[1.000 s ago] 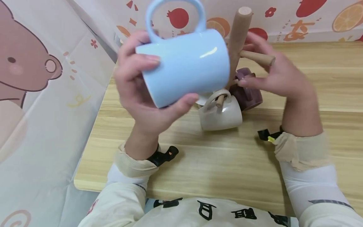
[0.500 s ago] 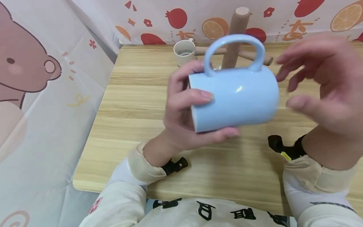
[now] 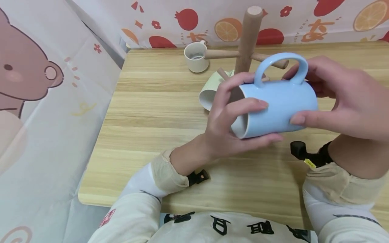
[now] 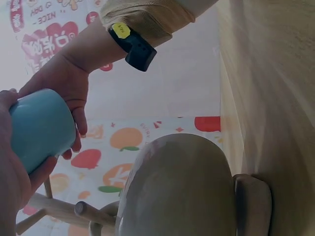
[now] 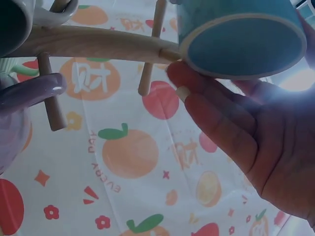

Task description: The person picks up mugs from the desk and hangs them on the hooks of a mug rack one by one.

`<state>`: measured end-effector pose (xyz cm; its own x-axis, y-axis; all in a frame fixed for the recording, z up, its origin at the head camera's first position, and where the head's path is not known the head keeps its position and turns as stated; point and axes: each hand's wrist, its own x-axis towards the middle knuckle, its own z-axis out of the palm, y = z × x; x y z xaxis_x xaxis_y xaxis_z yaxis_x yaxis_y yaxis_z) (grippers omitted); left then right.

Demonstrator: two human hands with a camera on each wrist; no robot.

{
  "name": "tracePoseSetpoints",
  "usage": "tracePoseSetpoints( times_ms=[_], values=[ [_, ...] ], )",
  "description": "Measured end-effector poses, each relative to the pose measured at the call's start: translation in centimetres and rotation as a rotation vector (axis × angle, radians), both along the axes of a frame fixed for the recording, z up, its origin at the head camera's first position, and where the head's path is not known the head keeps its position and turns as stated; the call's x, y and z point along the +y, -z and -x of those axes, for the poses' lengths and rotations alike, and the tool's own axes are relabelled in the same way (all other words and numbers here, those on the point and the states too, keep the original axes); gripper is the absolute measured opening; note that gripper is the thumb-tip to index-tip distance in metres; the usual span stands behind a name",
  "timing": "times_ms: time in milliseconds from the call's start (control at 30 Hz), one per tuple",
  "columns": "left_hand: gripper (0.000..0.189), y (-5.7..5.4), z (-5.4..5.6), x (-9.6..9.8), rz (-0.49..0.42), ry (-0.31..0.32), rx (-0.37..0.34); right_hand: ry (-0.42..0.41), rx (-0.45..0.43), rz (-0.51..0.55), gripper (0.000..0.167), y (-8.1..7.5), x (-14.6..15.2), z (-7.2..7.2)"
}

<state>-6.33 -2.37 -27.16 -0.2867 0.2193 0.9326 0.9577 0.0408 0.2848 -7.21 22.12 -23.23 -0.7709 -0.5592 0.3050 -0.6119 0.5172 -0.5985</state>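
A light blue mug (image 3: 281,108) lies sideways in the air before me, handle upward and open mouth to the left. My left hand (image 3: 225,123) grips it at the mouth end, with fingers over the side and thumb below. At the base end my right hand (image 3: 349,101) holds it, thumb on the near side and other fingers behind. In the right wrist view the blue mug's base (image 5: 246,46) shows beside my right fingers. Behind the mug stands a wooden mug tree (image 3: 249,37), its lower part hidden. A pale green mug (image 3: 212,86) hangs low on its left.
A white mug (image 3: 196,60) is at the back left, by one of the tree's pegs. A purple mug (image 5: 19,108) on the tree shows in the right wrist view. A large greyish mug (image 4: 177,187) is close to the left wrist camera. Printed cloth (image 3: 164,20) hangs behind the table.
My left hand has brought the blue mug right and nearer to me, away from the tree. My right hand has left the tree, swung right, and taken hold of the mug's base end.
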Motion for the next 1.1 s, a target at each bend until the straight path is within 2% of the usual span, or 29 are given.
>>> tracePoseSetpoints(
  times_ms=[167,400,633,933,1100],
  values=[
    [0.06,0.4,0.5,0.1,0.042,-0.035,-0.028,-0.007,-0.041,-0.026,0.084,0.3,0.1,1.0],
    [0.056,0.9,0.9,-0.1,0.12,-0.091,-0.033,-0.043,-0.155,-0.047,0.078,0.4,-0.3,2.3],
    [0.055,1.6,1.3,-0.1,0.18,-0.155,-0.038,-0.115,-0.177,-0.019,0.066,-0.1,-1.1,2.4],
    [0.054,2.3,1.8,-0.2,0.23,-0.214,-0.029,-0.123,-0.258,0.008,0.055,-0.3,-1.8,2.6],
    [0.055,2.7,1.9,-0.2,0.256,-0.247,-0.018,-0.133,-0.248,0.02,0.05,0.1,-1.8,2.9]
  ],
)
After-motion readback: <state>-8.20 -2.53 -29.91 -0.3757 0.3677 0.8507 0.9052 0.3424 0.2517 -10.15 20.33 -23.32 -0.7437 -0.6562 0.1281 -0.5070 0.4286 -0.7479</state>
